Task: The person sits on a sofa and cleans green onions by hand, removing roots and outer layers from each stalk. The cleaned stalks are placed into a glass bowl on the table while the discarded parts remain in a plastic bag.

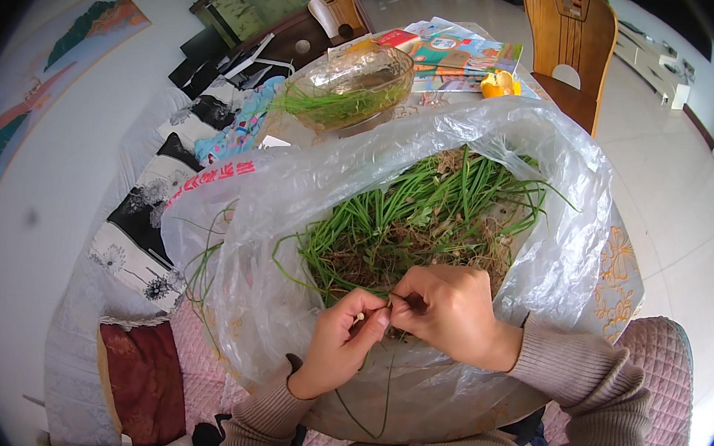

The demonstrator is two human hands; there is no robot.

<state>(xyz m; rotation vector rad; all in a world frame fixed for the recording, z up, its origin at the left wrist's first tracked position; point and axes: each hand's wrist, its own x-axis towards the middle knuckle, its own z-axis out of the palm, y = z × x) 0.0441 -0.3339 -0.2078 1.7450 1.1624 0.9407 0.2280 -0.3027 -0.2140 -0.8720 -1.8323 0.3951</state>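
A wide-open clear plastic bag (pixel 561 243) lies on the table, holding a heap of thin green plants with brown roots (pixel 409 221), like wild chives. At the near edge of the heap my left hand (pixel 346 338) pinches a slender green stalk (pixel 389 387) with a small pale bulb (pixel 359 317) between thumb and fingers. My right hand (pixel 445 309) meets it, thumb and forefinger closed on the same plant; the exact grip is partly hidden by the fingers. Long leaves hang down below both hands.
Behind the bag stands a glass bowl (pixel 357 87) with green stalks. Books (pixel 463 53) and orange peel (pixel 500 85) lie at the far side. A wooden chair (pixel 571 44) stands far right; cushions (pixel 144 222) are on the left.
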